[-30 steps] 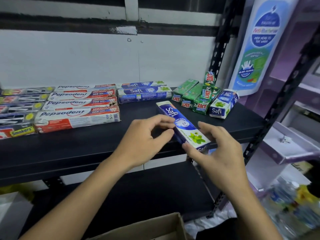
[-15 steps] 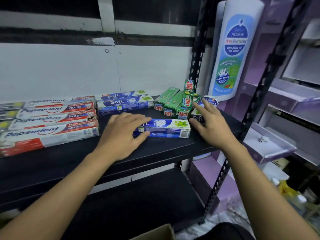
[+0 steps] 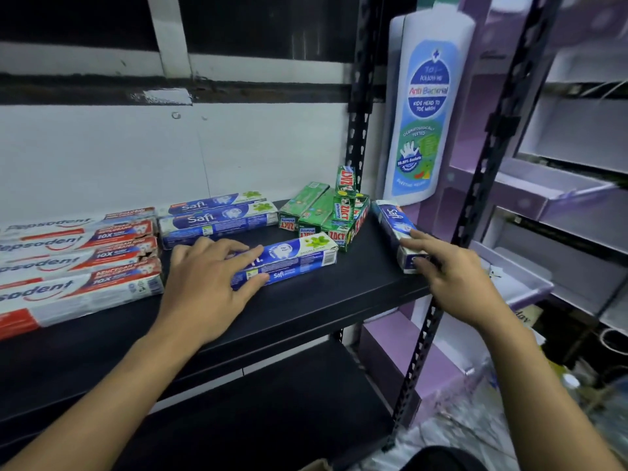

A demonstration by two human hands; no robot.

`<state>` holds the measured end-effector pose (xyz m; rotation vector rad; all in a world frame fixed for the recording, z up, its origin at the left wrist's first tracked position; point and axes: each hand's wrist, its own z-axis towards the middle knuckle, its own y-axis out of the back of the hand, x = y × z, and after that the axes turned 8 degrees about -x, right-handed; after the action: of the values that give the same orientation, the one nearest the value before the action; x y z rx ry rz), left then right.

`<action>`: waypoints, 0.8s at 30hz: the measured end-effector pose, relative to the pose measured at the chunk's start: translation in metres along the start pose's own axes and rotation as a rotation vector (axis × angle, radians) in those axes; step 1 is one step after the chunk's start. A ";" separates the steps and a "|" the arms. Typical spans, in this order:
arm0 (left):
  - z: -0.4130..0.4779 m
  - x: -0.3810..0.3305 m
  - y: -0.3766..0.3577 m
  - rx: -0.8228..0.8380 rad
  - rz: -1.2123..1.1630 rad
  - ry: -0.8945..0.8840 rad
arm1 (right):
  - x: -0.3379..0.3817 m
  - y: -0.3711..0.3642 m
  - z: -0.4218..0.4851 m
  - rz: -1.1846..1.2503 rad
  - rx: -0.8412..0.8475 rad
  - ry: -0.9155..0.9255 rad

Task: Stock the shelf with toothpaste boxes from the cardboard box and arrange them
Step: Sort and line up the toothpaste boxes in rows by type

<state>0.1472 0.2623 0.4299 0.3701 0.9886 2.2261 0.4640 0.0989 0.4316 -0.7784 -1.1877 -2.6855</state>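
A blue Safi toothpaste box (image 3: pixel 299 258) lies lengthwise on the black shelf (image 3: pixel 360 287). My left hand (image 3: pixel 207 280) rests on its left end, fingers flat on top and thumb against the front face. A second Safi box (image 3: pixel 390 219) lies at an angle near the shelf's right edge. My right hand (image 3: pixel 452 277) touches its near end with stretched fingers. Two more Safi boxes (image 3: pixel 217 215) lie at the back. A corner of the cardboard box (image 3: pixel 316 465) shows at the bottom edge.
Pepsodent boxes (image 3: pixel 78 260) fill the shelf's left side. Green Zact boxes (image 3: pixel 326 215) are piled at the back right, one standing upright. A black upright post (image 3: pixel 475 205) bounds the right front corner, with a large bottle-shaped sign (image 3: pixel 424 107) behind it. A lower shelf (image 3: pixel 272 402) sits below.
The Safi box went from held in both hands at an angle to lying flat on the shelf under my left hand. My right hand moved right onto the angled Safi box.
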 end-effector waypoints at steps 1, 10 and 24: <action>0.000 0.000 0.000 0.000 0.004 0.000 | 0.002 0.005 -0.001 -0.012 0.027 -0.010; -0.001 -0.001 0.002 -0.007 -0.009 0.019 | 0.071 -0.031 0.043 -0.317 0.007 0.065; 0.000 -0.001 0.004 0.008 -0.026 0.040 | 0.046 -0.049 0.091 -0.307 0.196 0.088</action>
<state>0.1465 0.2594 0.4324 0.3156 1.0184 2.2140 0.4470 0.2031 0.4728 -0.4779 -1.6342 -2.7391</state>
